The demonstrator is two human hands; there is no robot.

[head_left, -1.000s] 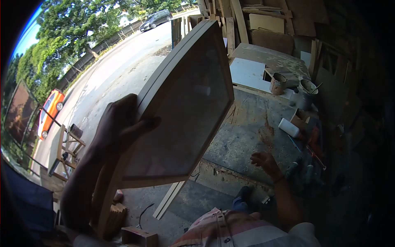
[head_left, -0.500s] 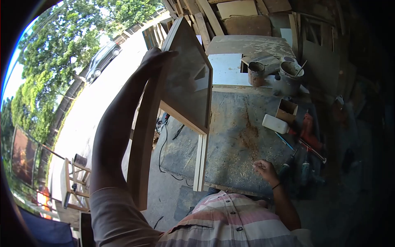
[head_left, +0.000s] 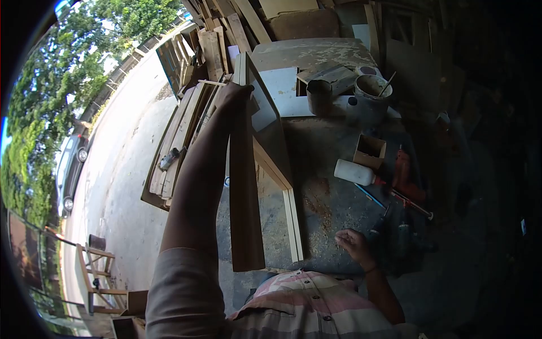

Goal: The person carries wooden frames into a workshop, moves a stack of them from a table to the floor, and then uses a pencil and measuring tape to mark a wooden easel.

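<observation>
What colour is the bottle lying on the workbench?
The bottle is white, seen in the head view.

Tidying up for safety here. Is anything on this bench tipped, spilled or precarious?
The framed panel stands on its edge on the workbench, held only by the left hand at its top; the right hand is off it. A white bottle lies on its side, with sawdust scattered around it.

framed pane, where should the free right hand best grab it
Probably the pale wooden rail on its right side, approached from the right by the right hand. The framed pane is held on edge, gripped only at the top by the left hand, so that rail faces the free hand.
</observation>
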